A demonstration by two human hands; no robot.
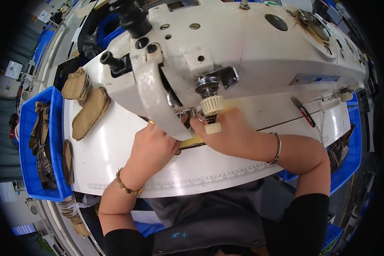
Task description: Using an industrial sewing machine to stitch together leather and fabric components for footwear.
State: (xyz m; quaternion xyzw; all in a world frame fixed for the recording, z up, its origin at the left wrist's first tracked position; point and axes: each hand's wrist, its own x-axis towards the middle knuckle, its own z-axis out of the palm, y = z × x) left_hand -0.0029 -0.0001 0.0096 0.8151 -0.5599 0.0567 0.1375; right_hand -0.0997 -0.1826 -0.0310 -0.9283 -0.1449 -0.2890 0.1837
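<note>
A white industrial sewing machine stands over the work table, and both my hands are close together under its head. Between them lies a fabric piece, yellow with a dark edge, mostly covered by my fingers and the machine. My left hand, with a ring and a beaded bracelet, is closed on the left side of that piece. From the right, my right hand, a metal bangle on its wrist, grips the piece beside the presser foot. The machine's front guard hides some of the fingertips.
Tan padded fabric pieces lie stacked at the table's left. A blue bin of plaid and dark pieces adjoins that edge; another blue bin stands right. Red-handled thread snips rest right of the machine. A ruler strip follows the front edge.
</note>
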